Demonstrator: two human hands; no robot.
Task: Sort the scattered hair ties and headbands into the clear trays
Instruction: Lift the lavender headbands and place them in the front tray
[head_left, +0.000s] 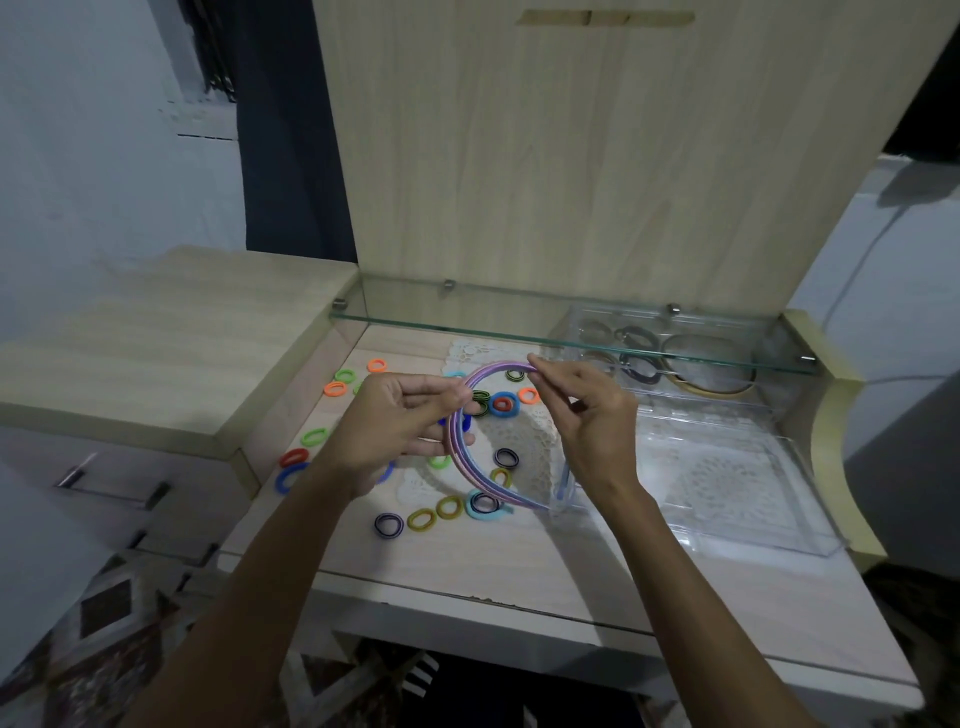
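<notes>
While both hands' fingers (537, 364) pinch the headbands (470, 467), hair ties (422, 518) lie scattered

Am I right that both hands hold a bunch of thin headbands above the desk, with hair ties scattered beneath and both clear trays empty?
Not quite. The head view shows the far clear tray already holds rings and hair ties; only the near clear tray looks empty. The rest stands: left hand and right hand hold the headbands over scattered hair ties.
</notes>
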